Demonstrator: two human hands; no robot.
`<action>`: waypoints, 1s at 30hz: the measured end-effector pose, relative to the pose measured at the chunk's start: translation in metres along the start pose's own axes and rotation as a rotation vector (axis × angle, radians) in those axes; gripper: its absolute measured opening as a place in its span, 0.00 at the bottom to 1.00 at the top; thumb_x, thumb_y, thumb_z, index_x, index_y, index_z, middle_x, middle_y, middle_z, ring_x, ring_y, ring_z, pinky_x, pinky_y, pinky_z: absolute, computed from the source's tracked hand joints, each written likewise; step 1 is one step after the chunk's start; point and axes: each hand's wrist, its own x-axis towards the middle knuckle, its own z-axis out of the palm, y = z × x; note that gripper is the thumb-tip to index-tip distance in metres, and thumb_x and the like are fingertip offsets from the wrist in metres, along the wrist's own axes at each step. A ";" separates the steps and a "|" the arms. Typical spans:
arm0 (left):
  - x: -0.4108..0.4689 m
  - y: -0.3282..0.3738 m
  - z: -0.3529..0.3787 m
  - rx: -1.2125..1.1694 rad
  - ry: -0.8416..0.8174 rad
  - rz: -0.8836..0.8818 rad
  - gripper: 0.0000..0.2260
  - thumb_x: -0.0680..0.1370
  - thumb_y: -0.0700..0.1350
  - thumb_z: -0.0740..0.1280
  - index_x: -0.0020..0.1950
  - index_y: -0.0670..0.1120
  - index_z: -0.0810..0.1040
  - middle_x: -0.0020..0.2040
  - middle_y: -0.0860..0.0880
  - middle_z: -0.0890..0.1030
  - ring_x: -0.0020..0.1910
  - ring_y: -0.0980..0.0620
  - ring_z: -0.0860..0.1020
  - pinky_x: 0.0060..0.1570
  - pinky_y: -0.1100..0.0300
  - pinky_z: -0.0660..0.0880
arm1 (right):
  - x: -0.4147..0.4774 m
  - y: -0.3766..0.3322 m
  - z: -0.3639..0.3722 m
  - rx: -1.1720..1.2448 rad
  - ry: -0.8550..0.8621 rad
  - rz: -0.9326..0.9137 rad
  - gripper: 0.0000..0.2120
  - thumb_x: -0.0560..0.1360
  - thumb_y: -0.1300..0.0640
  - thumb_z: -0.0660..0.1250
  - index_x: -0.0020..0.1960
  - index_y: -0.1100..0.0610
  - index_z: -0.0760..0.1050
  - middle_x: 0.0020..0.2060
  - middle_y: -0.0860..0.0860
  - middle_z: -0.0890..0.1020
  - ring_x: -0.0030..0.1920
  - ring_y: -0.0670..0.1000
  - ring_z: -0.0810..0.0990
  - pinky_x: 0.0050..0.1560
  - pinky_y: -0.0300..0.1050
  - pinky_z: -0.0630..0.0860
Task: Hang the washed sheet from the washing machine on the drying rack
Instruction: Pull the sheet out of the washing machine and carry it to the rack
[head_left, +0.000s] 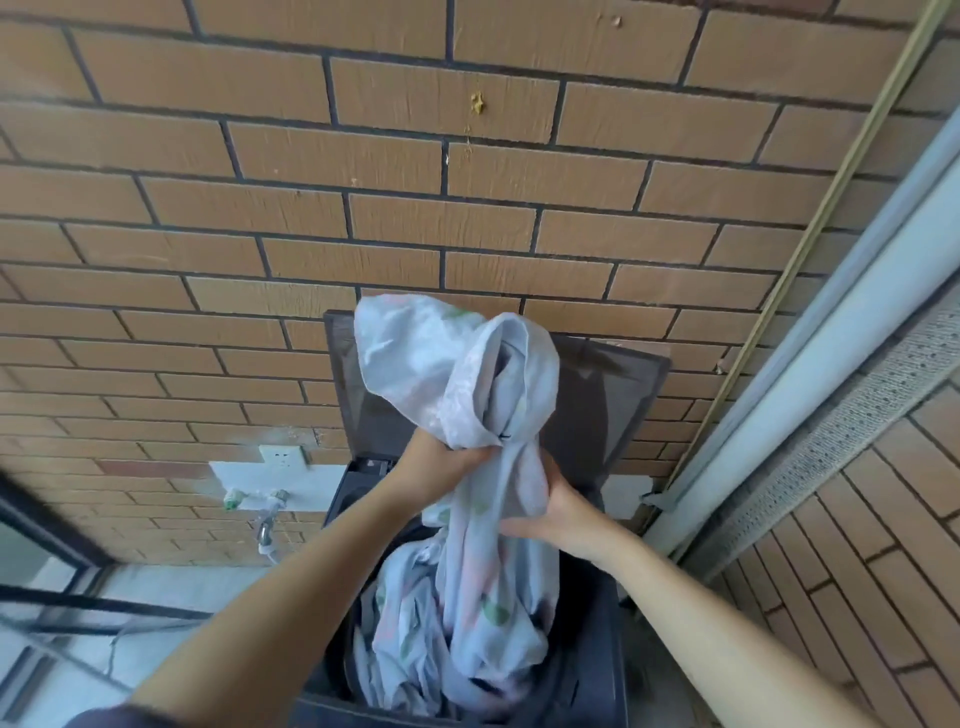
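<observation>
A pale blue sheet (467, 374) with green and pink prints rises bunched out of the dark top-loading washing machine (608, 670), whose lid (597, 405) stands open against the wall. My left hand (441, 460) grips the sheet high up, with a wad of cloth spilling over its fingers. Just below and to the right, my right hand (558, 514) holds the twisted length of the sheet. The rest of the sheet hangs down into the drum. No drying rack is in view.
A brown brick wall (363, 208) stands right behind the machine. Left of it are a wall socket (283, 457) and water taps (260, 501) with a hose. A grey metal frame (831, 364) runs diagonally at the right. A dark railing (78, 603) crosses the lower left.
</observation>
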 end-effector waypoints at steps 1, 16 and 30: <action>0.002 0.012 -0.001 -0.016 -0.001 0.022 0.20 0.74 0.37 0.72 0.64 0.44 0.74 0.58 0.48 0.80 0.57 0.55 0.79 0.52 0.61 0.78 | 0.001 0.007 0.006 0.048 -0.036 0.016 0.55 0.59 0.42 0.81 0.76 0.45 0.52 0.71 0.41 0.65 0.70 0.42 0.65 0.69 0.48 0.67; -0.023 0.037 -0.054 0.056 0.331 -0.470 0.23 0.69 0.58 0.73 0.54 0.43 0.77 0.48 0.45 0.83 0.46 0.47 0.82 0.47 0.50 0.80 | 0.015 -0.044 -0.003 0.236 0.474 -0.130 0.16 0.65 0.61 0.78 0.49 0.51 0.78 0.43 0.48 0.84 0.45 0.46 0.83 0.43 0.40 0.80; 0.010 0.086 -0.050 0.641 -0.091 0.128 0.45 0.61 0.51 0.77 0.73 0.53 0.59 0.65 0.59 0.67 0.65 0.59 0.67 0.61 0.65 0.65 | 0.025 -0.164 -0.030 -0.105 0.368 -0.541 0.12 0.64 0.62 0.69 0.33 0.54 0.65 0.29 0.44 0.69 0.33 0.43 0.65 0.34 0.42 0.62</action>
